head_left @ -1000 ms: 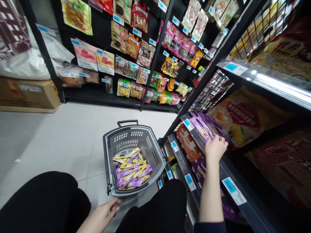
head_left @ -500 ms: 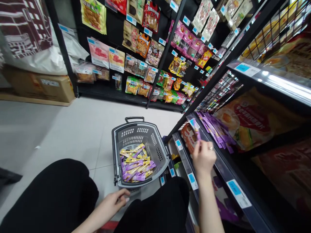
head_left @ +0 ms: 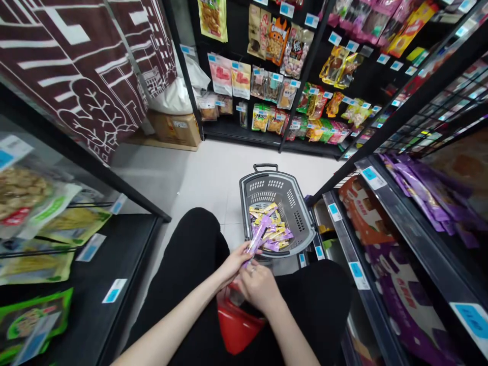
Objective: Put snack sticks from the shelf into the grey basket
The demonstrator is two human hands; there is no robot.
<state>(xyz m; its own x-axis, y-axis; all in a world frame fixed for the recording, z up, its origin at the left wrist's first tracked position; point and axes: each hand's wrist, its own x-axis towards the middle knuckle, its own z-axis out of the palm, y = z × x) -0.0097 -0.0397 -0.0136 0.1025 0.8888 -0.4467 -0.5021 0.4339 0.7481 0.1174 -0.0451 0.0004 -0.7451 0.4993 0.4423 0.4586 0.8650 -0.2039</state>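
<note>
A slim purple stick packet [head_left: 258, 235] slants up and away between my hands, in front of my body. Its middle part lies in the closed fingers of my left hand [head_left: 235, 262]. At its lower end, my right hand [head_left: 261, 287] has its fingers pinched together on it. Just beyond stands a grey shopping basket [head_left: 299, 203] on the floor, its black handle raised at the far side. Several purple and yellow stick packets [head_left: 278, 229] lie loose inside it. The upper end of the held packet overlaps the basket's near part in view.
On the right shelf lie more purple stick packets [head_left: 423, 190], above large brown and purple bags [head_left: 406, 290]. Bagged snacks hang on the far rack [head_left: 261, 118]. The left shelf [head_left: 125, 254] holds more bags. A red seat [head_left: 238, 325] shows between my knees; a cardboard box [head_left: 177, 131] stands behind.
My right hand has come from the right shelf to my middle with a purple stick packet. My left hand has risen and closed on it too. The view has swung left.
</note>
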